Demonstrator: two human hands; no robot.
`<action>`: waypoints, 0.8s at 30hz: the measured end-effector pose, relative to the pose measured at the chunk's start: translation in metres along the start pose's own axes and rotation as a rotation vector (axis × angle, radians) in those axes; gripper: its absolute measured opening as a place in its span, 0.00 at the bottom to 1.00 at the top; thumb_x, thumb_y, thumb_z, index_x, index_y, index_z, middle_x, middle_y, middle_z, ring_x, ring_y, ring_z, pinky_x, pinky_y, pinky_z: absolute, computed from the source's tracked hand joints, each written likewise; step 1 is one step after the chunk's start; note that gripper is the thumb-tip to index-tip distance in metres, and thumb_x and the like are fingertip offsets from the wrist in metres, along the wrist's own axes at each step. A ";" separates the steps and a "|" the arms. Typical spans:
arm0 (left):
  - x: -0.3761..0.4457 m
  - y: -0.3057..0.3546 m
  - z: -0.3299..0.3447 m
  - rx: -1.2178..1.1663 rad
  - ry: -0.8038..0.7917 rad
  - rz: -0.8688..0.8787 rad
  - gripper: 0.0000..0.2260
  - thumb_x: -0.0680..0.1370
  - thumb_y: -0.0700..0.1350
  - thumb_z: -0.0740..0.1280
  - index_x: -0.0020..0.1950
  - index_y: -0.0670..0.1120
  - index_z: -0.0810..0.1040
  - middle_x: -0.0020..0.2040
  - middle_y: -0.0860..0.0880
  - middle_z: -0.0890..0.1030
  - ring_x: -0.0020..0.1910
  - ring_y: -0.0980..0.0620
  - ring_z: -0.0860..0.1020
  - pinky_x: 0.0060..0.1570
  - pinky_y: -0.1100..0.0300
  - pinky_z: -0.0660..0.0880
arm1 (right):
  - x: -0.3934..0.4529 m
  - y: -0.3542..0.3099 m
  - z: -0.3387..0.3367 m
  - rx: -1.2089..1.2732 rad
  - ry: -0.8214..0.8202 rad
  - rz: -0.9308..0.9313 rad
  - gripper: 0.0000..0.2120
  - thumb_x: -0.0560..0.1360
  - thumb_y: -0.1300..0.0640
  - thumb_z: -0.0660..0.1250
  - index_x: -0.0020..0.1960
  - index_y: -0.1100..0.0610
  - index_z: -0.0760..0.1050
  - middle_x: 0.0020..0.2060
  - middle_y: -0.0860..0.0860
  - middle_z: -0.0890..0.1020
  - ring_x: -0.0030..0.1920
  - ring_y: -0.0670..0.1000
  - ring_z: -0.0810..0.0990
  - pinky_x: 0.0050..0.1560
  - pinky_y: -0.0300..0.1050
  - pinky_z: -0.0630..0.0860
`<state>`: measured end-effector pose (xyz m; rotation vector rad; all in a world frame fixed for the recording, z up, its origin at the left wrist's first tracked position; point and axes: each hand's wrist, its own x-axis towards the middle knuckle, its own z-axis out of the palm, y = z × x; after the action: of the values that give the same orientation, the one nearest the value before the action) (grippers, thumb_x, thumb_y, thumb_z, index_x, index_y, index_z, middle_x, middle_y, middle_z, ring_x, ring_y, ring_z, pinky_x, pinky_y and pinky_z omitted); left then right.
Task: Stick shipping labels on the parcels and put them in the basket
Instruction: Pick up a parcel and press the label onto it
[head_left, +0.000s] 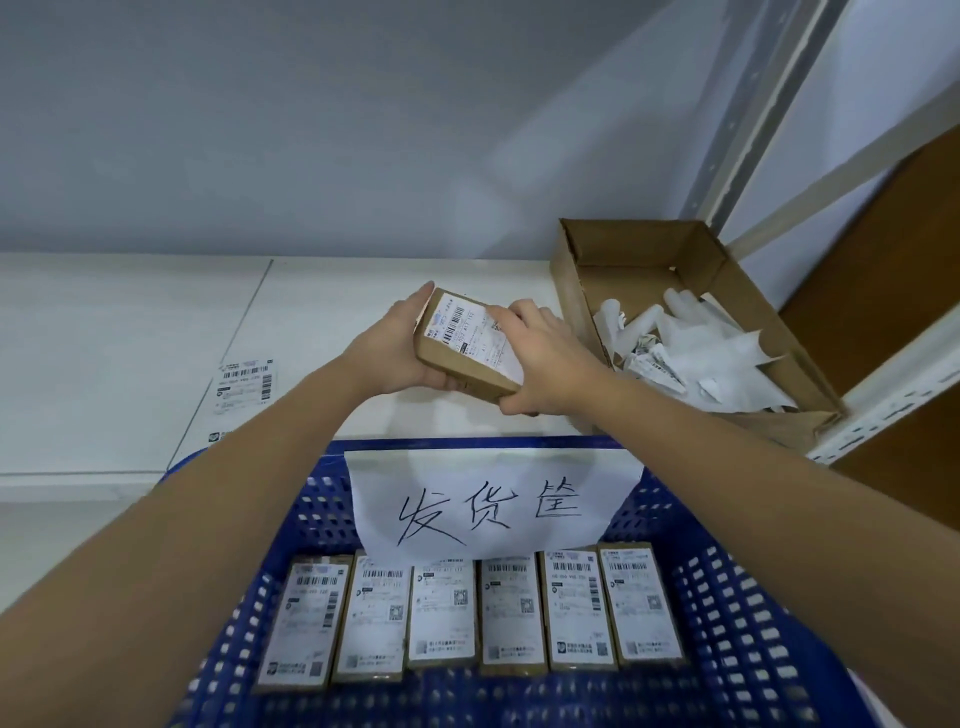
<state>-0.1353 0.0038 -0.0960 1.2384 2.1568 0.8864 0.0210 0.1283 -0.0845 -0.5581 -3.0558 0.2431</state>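
While hands (467, 358) hold parcel (457, 348), scrap box (576, 280) beside

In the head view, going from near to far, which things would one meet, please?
Row of labelled parcels in the blue basket → handwritten paper sign → held parcel between left hand and right hand → wall.

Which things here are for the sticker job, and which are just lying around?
For the job:
- small brown cardboard parcel, gripped by left hand and right hand
- white shipping label on it
- blue plastic basket
- six labelled parcels in the basket
- spare label sheet on the white table

Lying about:
- open cardboard box of crumpled white backing paper
- handwritten paper sign
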 end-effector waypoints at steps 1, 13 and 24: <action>-0.008 0.004 -0.007 0.005 0.004 0.028 0.54 0.65 0.42 0.80 0.79 0.48 0.47 0.73 0.49 0.63 0.71 0.49 0.65 0.68 0.57 0.64 | -0.005 -0.002 -0.008 0.008 0.012 -0.027 0.50 0.64 0.47 0.76 0.76 0.55 0.51 0.66 0.54 0.64 0.64 0.54 0.64 0.64 0.46 0.63; -0.164 0.103 -0.051 0.225 0.036 0.199 0.50 0.60 0.52 0.82 0.75 0.53 0.58 0.66 0.54 0.67 0.61 0.57 0.70 0.63 0.56 0.69 | -0.127 -0.043 -0.091 -0.020 0.102 -0.278 0.47 0.63 0.48 0.76 0.76 0.55 0.56 0.70 0.54 0.62 0.68 0.53 0.61 0.65 0.41 0.58; -0.282 0.136 -0.006 0.500 0.204 0.222 0.42 0.62 0.58 0.76 0.71 0.48 0.61 0.60 0.53 0.69 0.57 0.53 0.69 0.49 0.57 0.72 | -0.245 -0.123 -0.087 0.123 0.402 -0.137 0.25 0.70 0.36 0.59 0.55 0.52 0.79 0.60 0.53 0.77 0.57 0.53 0.77 0.47 0.52 0.79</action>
<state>0.0671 -0.1955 0.0357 1.7164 2.5382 0.5908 0.2119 -0.0587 0.0218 -0.3386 -2.6537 0.2739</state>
